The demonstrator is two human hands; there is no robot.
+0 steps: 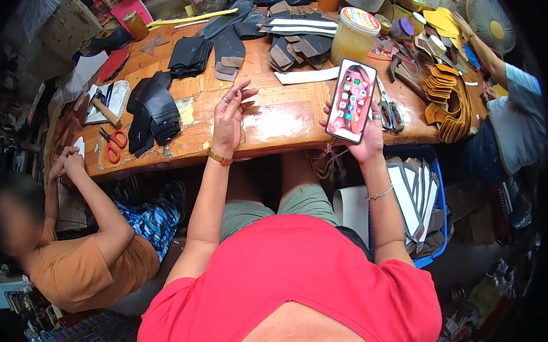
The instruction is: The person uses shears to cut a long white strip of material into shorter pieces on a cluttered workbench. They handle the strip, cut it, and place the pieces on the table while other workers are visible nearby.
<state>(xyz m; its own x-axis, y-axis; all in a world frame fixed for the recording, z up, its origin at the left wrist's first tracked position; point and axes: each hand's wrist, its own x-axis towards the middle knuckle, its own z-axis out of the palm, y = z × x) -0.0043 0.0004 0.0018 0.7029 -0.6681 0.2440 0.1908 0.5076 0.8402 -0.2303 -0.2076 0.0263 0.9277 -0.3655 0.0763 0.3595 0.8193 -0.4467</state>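
Observation:
My right hand [368,139] is closed around a smartphone [352,101] and holds it upright over the table's front edge. Its lit screen shows rows of app icons on a pinkish background. My left hand [230,116] hovers above the wooden table [277,118] with the fingers apart and slightly bent, and nothing is in it. Just left of it lie dark leather pieces [156,112]. Scissors with dark handles [391,115] rest on the table to the right of the phone. A long white strip [307,75] lies behind the phone.
A jar of yellowish glue [354,38] stands behind the phone. Orange scissors [113,144] and a hammer [105,108] lie at the left. Brown curved pieces [448,103] are stacked at the right. A blue crate [434,241] stands by my right arm. Co-workers sit left [95,267] and right [521,119].

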